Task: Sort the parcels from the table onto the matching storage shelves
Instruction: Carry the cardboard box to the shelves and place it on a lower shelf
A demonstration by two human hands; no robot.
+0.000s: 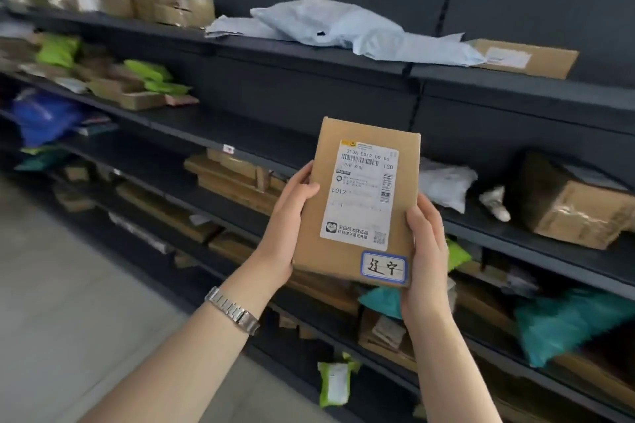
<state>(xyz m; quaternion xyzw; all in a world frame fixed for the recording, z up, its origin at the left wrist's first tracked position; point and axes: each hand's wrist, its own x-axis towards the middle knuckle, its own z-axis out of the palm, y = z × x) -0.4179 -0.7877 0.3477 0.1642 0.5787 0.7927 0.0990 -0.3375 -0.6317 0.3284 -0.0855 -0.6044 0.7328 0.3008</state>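
Observation:
I hold a flat brown cardboard parcel upright in front of the dark storage shelves. It carries a white shipping label with a barcode and a small blue-edged sticker with handwritten characters at its lower right. My left hand grips its left edge, a metal watch on that wrist. My right hand grips its lower right edge. The parcel is in the air, apart from every shelf.
Grey poly bags and a brown box lie on the top shelf. Green bags and boxes fill the left shelves. A large taped box sits at right. Teal bags and flat boxes lie lower. A light floor runs along the left.

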